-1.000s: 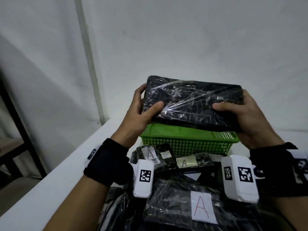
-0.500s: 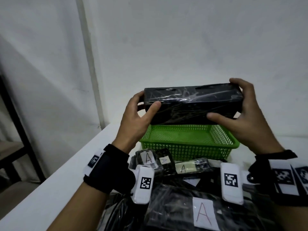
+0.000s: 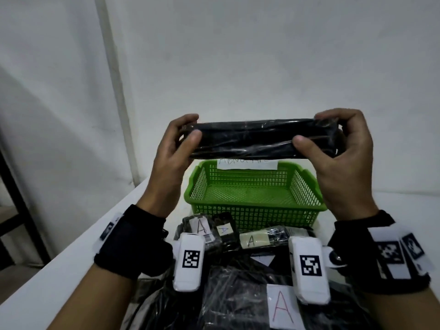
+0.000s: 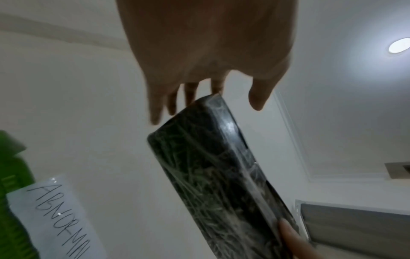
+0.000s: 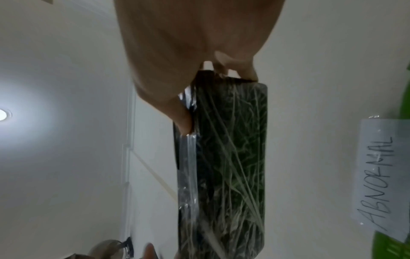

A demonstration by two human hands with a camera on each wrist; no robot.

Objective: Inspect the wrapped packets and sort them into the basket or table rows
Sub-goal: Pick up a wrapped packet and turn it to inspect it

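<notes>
A long black packet (image 3: 257, 138) wrapped in clear film hangs in the air above the green basket (image 3: 254, 210). My left hand (image 3: 181, 139) grips its left end, thumb in front and fingers behind. My right hand (image 3: 333, 136) grips the right end the same way. The packet lies level with a narrow edge turned toward me. In the left wrist view the packet (image 4: 217, 175) runs away from my left hand (image 4: 199, 91). In the right wrist view the packet (image 5: 226, 166) shows wrinkled film under my right hand (image 5: 199, 84). The basket holds nothing and carries a paper label (image 3: 247, 164).
Several black wrapped packets with paper "A" labels (image 3: 281, 308) are heaped on the white table (image 3: 54, 277) in front of the basket. A white wall stands close behind. The table's left edge drops off toward a dark frame (image 3: 14, 191).
Both hands have turned the packet from its broad face toward me to its narrow edge. It has dropped slightly, and my right fingers have moved over its top.
</notes>
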